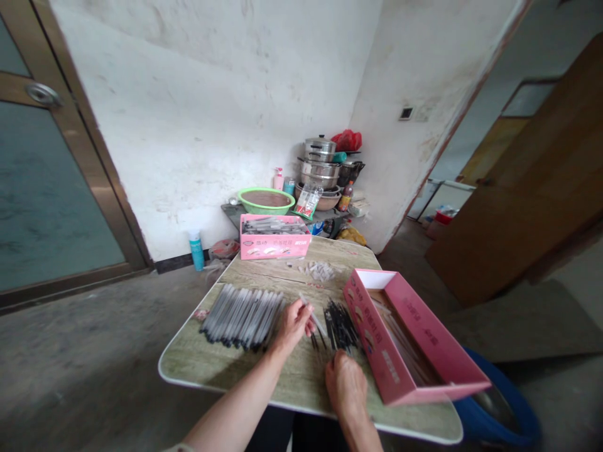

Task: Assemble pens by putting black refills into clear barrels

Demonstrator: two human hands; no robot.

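Observation:
My left hand point(293, 323) is closed in a pinch on a pale, translucent pen barrel point(316, 319), which slants down toward the right. Lower on the table, my right hand point(346, 382) has its fingers curled in near the ends of several thin black sticks that look like pen refills point(340, 323). Whatever it grips is hidden by the hand itself. To the left of my left hand lies a row of translucent pens point(242, 316) with black ends pointing toward me. A small heap of whitish short pieces point(320, 271) lies further back.
An open pink box point(391, 370) with pale sticks inside stands along the table's right side. Another pink box point(276, 247), full of pens, sits at the back edge of the table point(188, 370). Behind are a green basin point(266, 207) and stacked pots point(320, 169).

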